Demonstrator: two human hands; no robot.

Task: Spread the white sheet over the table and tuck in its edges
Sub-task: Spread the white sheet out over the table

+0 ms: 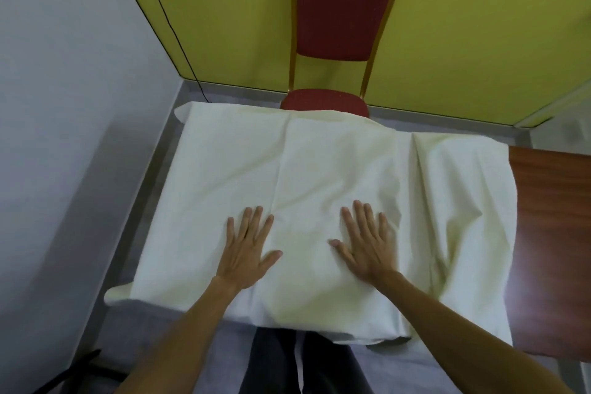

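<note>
The white sheet (319,169) lies spread across most of the table, with long creases and a loose fold on its right part. Its near edge hangs over the table's front, and its left corners stick out past the table. The brown wooden table (553,233) shows bare only at the right. My left hand (248,248) rests flat on the sheet with fingers straight and spread. My right hand (364,243) lies flat beside it, fingers straight, palm down on the cloth.
A red chair with a gold frame (343,19) stands behind the table's far edge against a yellow-green wall (479,25). A black cable (166,16) runs down the wall corner. A white wall (64,73) is close on the left. My dark trousers (287,361) are below.
</note>
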